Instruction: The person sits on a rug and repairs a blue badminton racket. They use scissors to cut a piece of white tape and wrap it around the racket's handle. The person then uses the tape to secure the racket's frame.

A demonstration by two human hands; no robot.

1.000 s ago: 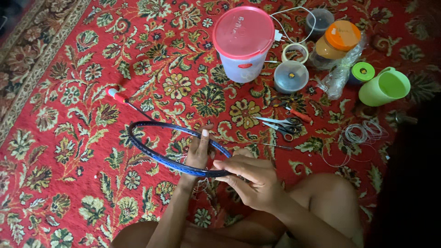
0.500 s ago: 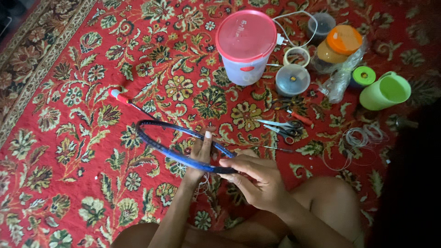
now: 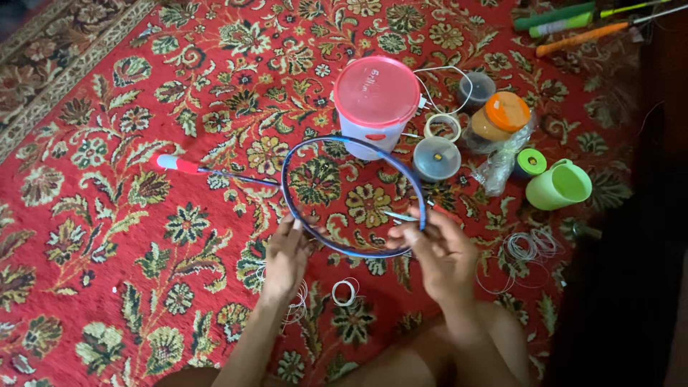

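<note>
Red floral carpet, racket frame now lifted flatter (unstrung), left hand and right hand gripping its rim.

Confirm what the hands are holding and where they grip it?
Both hold an unstrung blue racket frame: left hand on the lower-left rim of the hoop, right hand on the lower-right rim. Its red-tipped handle lies free on the carpet.

Left hand, right hand grip unstrung blue racket frame above red floral carpet.
</note>
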